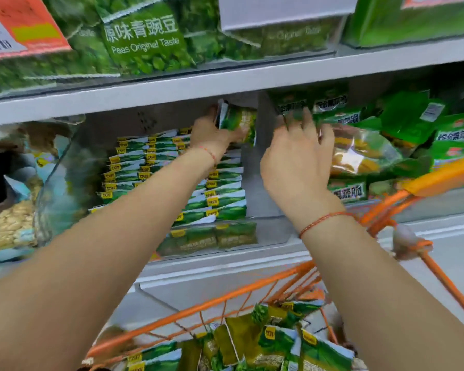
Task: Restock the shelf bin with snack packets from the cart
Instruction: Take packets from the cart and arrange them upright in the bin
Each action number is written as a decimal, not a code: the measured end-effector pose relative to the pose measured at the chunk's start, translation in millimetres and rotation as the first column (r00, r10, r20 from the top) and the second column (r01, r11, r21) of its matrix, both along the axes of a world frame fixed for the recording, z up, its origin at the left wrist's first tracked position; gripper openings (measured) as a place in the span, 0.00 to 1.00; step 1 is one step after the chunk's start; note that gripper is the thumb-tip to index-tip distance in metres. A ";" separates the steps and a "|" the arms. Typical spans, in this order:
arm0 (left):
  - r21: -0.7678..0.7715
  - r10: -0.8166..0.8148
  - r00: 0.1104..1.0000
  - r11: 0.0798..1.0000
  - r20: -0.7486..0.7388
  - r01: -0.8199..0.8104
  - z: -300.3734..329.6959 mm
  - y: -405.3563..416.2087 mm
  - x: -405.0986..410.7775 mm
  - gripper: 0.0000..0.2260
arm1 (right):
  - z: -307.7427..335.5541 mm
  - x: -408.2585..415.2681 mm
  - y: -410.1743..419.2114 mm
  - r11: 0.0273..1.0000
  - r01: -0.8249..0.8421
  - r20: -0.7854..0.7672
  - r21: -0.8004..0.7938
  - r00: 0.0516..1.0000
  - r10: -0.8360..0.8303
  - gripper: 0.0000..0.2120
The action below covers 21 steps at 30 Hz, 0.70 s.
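Left hand: the left hand [212, 135] is deep in the shelf bin [273, 231], fingers curled round a green snack packet [237, 121] held at the top of the stacked rows, near the bin's back right corner.
Right hand: the right hand [298, 162] hovers at the bin's right wall with fingers spread and slack, holding nothing; the fingertips seem to brush the neighbouring green bags [413, 121], though motion blur makes the contact unclear.
Bin: clear-walled, on the middle shelf; rows of matching packets [220, 199] fill it from the front edge back and climb high toward the rear.
Cart: the orange cart [225, 301] stands just below the shelf's front edge, with a loose heap of the same packets [273, 341] in its basket.
Done so far: the bin looks mostly full, several tidy columns already in place.
Left to do: the packet in hand is not yet set down, a gap remains along the right wall, and a fair number of packets wait in the cart, so more trips appear needed.
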<state>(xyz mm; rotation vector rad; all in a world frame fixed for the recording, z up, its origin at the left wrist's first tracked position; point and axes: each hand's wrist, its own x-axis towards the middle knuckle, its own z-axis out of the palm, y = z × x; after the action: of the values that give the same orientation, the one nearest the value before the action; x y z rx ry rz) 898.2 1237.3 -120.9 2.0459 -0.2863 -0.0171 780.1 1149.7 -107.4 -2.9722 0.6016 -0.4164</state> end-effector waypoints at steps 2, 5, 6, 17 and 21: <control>0.078 -0.015 0.999 0.997 0.035 0.013 -5.4 -12.7 16.3 0.30 | -6.2 3.8 1.7 1.000 -0.004 0.011 -0.013 1.000 0.005 0.27; 0.272 -0.079 0.997 0.960 0.009 0.073 -13.1 -28.9 39.9 0.29 | -9.3 5.5 1.8 1.000 0.000 0.043 0.003 0.999 0.000 0.27; 0.333 -0.107 0.994 0.938 0.018 0.095 -15.4 -31.4 46.3 0.28 | -10.2 5.6 1.6 1.000 -0.007 0.051 0.007 0.999 0.006 0.27; 0.879 -0.482 0.874 0.441 0.063 0.180 -21.5 -51.3 74.3 0.16 | -25.7 9.8 4.6 0.998 0.025 0.216 -0.063 0.976 -0.010 0.28; 0.860 -0.471 0.866 0.499 0.167 0.105 -32.6 -47.6 75.0 0.23 | -29.0 10.7 4.9 0.995 0.042 0.270 -0.089 0.963 -0.016 0.28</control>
<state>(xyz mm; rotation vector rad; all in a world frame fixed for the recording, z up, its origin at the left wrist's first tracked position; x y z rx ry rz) 973.1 1189.7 -153.5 2.9378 -1.0687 0.0494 790.7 1154.6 -136.4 -2.9200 0.6104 -0.8576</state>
